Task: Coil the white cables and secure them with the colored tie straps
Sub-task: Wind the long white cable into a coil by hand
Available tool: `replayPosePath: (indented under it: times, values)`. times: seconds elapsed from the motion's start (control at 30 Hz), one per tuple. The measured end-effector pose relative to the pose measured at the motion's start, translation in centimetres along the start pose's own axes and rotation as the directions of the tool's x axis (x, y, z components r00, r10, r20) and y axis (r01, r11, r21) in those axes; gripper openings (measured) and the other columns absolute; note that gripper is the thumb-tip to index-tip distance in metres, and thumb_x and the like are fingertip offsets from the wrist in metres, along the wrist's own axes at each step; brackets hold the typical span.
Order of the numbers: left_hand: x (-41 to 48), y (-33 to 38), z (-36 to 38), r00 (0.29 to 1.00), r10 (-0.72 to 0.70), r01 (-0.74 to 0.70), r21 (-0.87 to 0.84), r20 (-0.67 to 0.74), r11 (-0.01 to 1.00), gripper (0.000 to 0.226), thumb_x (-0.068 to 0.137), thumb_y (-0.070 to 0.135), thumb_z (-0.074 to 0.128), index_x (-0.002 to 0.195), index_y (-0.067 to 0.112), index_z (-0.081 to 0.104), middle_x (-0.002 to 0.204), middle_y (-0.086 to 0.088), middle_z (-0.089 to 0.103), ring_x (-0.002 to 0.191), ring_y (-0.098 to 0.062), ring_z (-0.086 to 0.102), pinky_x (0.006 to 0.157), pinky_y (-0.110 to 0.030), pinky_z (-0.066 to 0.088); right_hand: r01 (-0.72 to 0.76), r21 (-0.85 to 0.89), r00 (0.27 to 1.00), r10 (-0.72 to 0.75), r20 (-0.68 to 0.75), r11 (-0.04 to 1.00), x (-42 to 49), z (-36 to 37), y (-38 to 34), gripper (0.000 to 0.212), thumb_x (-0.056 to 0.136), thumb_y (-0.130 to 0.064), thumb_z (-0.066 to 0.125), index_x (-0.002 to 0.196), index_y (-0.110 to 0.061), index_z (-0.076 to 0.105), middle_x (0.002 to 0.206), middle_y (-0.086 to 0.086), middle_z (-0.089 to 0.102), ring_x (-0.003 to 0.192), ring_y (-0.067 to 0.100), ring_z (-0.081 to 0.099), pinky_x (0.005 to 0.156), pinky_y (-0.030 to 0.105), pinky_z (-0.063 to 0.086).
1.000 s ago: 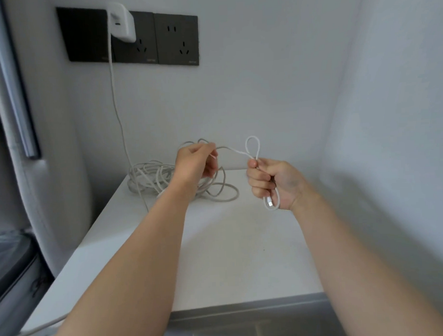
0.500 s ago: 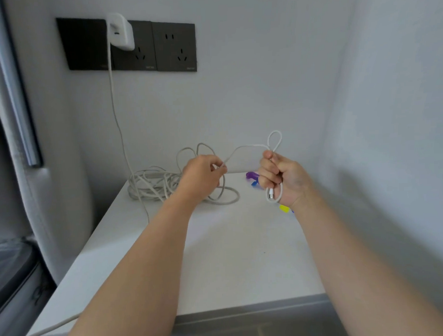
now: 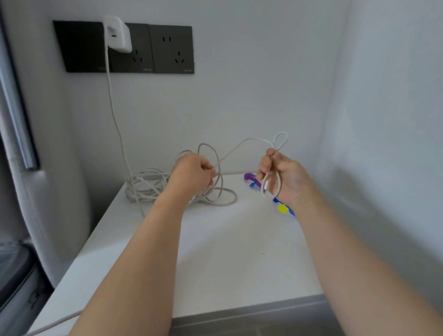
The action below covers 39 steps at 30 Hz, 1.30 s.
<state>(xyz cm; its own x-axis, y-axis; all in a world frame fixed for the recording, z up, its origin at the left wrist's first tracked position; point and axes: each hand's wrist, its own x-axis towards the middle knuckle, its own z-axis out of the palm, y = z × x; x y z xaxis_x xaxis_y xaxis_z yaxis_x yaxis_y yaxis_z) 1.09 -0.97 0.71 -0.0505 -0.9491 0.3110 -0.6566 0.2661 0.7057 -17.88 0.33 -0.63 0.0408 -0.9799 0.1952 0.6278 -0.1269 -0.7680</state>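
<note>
White corner table (image 3: 218,256): right hand (image 3: 283,178) grips a small loop of white cable (image 3: 242,144), left hand (image 3: 193,175) pinches its slack above the tangled pile (image 3: 145,185); colored tie straps (image 3: 251,178) lie beneath the right hand.

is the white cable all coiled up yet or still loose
Mostly loose. The right hand grips only a small loop of cable; the rest lies tangled on the table behind the left hand.

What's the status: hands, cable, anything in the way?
Left hand pinches the white cable; right hand grips its small loops. More cable lies tangled on the table. Tie straps beside right hand, unused; nothing blocking.
</note>
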Motion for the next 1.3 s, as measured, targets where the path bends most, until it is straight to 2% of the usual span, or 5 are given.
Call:
replayPosePath:
  times: [0.13, 0.23, 0.43, 0.93, 1.3]
  values:
    - [-0.3, 0.6, 0.3, 0.999, 0.019, -0.023, -0.127, -0.029, 0.992, 0.02, 0.089, 0.003, 0.056, 0.071, 0.01, 0.062, 0.063, -0.009, 0.061, 0.047, -0.012, 0.053, 0.043, -0.011, 0.042, -0.039, -0.153, 0.998, 0.031, -0.055, 0.987, 0.3, 0.1, 0.7, 0.031, 0.102, -0.008, 0.027, 0.079, -0.013, 0.047, 0.06, -0.001, 0.069, 0.063, 0.008, 0.067, 0.068, 0.029, 0.044]
    - [-0.3, 0.8, 0.4, 0.999, 0.039, -0.043, -0.217, -0.024, 0.975, 0.016, 0.088, 0.0, 0.056, 0.074, 0.003, 0.064, 0.059, -0.009, 0.058, 0.041, -0.009, 0.051, 0.043, -0.011, 0.041, -0.06, -0.148, 0.995, 0.048, -0.083, 0.987, 0.6, -0.3, 0.9, 0.03, 0.101, -0.007, 0.029, 0.079, -0.013, 0.048, 0.071, 0.001, 0.073, 0.085, 0.015, 0.06, 0.078, 0.033, 0.043]
    - [-0.4, 0.8, 0.8, 0.99, 0.109, -0.083, -0.242, 0.093, 0.967, 0.014, 0.086, 0.004, 0.063, 0.073, 0.006, 0.066, 0.057, -0.004, 0.06, 0.038, -0.001, 0.052, 0.045, -0.009, 0.041, -0.114, -0.099, 0.985, 0.1, -0.139, 0.988, 0.4, -0.3, 0.8, 0.027, 0.1, -0.003, 0.034, 0.081, -0.009, 0.053, 0.09, 0.006, 0.07, 0.094, 0.019, 0.059, 0.097, 0.036, 0.042]
    - [-1.1, 1.3, 2.2, 0.955, 0.143, -0.128, -0.075, 0.259, 0.989, 0.011, 0.084, 0.011, 0.066, 0.078, 0.004, 0.071, 0.058, 0.003, 0.063, 0.041, 0.002, 0.053, 0.051, -0.013, 0.047, -0.192, -0.012, 0.978, 0.19, -0.09, 0.981, 0.5, -0.2, 1.2, 0.027, 0.101, -0.006, 0.032, 0.082, -0.011, 0.051, 0.08, 0.011, 0.074, 0.071, 0.017, 0.072, 0.065, 0.028, 0.059]
    - [-1.0, 1.3, 3.0, 0.971, 0.024, 0.031, -0.226, 0.237, 0.974, 0.017, 0.077, 0.022, 0.076, 0.084, 0.01, 0.067, 0.064, 0.001, 0.064, 0.048, -0.006, 0.062, 0.057, -0.021, 0.055, -0.033, 0.054, 0.972, 0.044, -0.229, 0.998, 1.0, 0.2, 1.3, 0.027, 0.099, 0.0, 0.035, 0.079, -0.003, 0.052, 0.079, 0.012, 0.059, 0.057, 0.012, 0.066, 0.075, 0.038, 0.05]
